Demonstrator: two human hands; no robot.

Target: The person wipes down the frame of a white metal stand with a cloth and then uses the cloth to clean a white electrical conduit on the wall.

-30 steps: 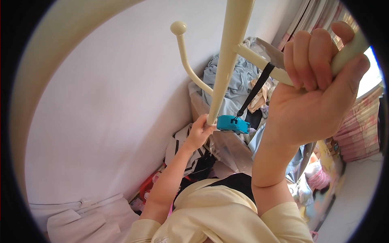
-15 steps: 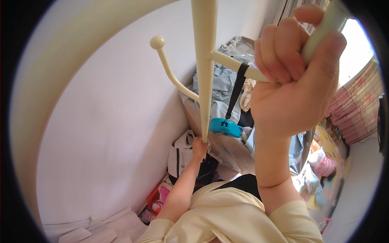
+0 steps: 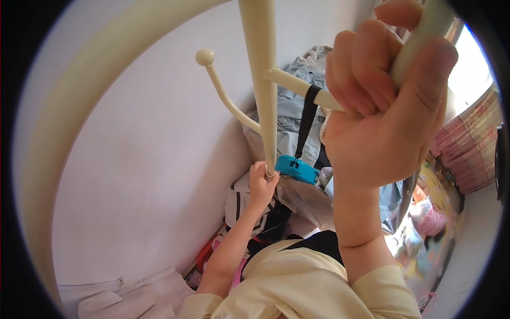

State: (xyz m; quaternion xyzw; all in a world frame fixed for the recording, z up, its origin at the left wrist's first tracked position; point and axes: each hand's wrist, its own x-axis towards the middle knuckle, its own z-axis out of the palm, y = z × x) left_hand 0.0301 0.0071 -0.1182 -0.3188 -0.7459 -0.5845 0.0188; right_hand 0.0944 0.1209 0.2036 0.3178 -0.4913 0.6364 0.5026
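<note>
A cream coat rack (image 3: 258,50) with curved tube arms fills the upper middle of the view. My left hand (image 3: 263,183) is closed around the low end of its pole. High on the right, my right hand (image 3: 377,101) wraps its fingers round a rack arm, close to the camera. A hook (image 3: 217,80) tipped with a round ball sticks out to the left of the pole. From another arm (image 3: 297,82), partly behind my right hand, a black strap (image 3: 308,119) hangs. At its lower end dangles a small teal case (image 3: 297,169).
A white wall (image 3: 133,143) runs along the left. Behind the rack lie piled grey clothes (image 3: 289,109) and a white-and-black bag (image 3: 239,199). Pale boxes or sheets (image 3: 138,297) lie at lower left. A pink patterned curtain (image 3: 467,149) hangs by the bright window at right.
My left hand has moved up a little, along with the pole's low end. The pole's upper part has shifted slightly left. My right hand keeps its grip and has come slightly closer.
</note>
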